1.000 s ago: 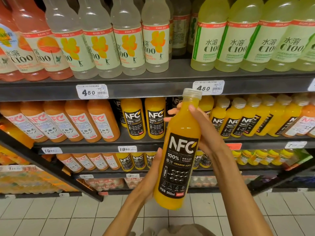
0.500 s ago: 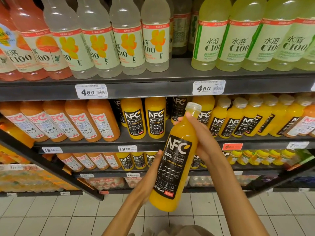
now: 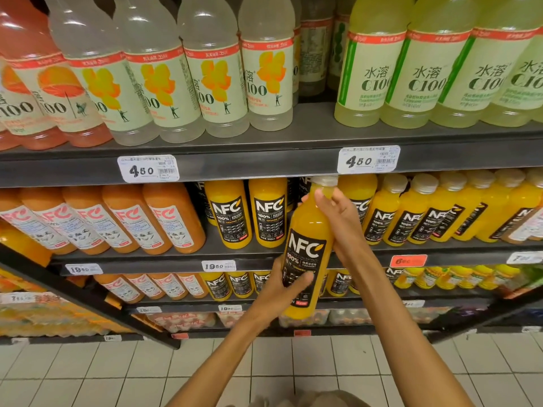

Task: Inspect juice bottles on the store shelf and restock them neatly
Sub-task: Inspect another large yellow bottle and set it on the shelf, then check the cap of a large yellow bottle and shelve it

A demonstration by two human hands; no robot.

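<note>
A tall NFC orange juice bottle [image 3: 307, 230] with a black label and white cap is held tilted in front of the middle shelf [image 3: 176, 257]. My left hand [image 3: 283, 289] grips its lower part, thumb across the label. My right hand [image 3: 338, 221] holds its neck and shoulder from the right, fingers curled behind it. The cap sits just under the upper shelf's edge. Two matching NFC bottles [image 3: 248, 212] stand on the middle shelf just left of it, with a gap behind the held bottle.
Orange NFC bottles with white labels [image 3: 123, 221] fill the middle shelf's left, smaller yellow NFC bottles [image 3: 435, 212] its right. C100 bottles [image 3: 214, 74] line the top shelf above price tags [image 3: 148, 169]. Lower shelves hold more juice. White tiled floor [image 3: 117, 374] lies below.
Both hands have carried the bottle up and forward toward the middle shelf; its cap now reaches the upper shelf's edge. My left thumb has come round onto the label.
</note>
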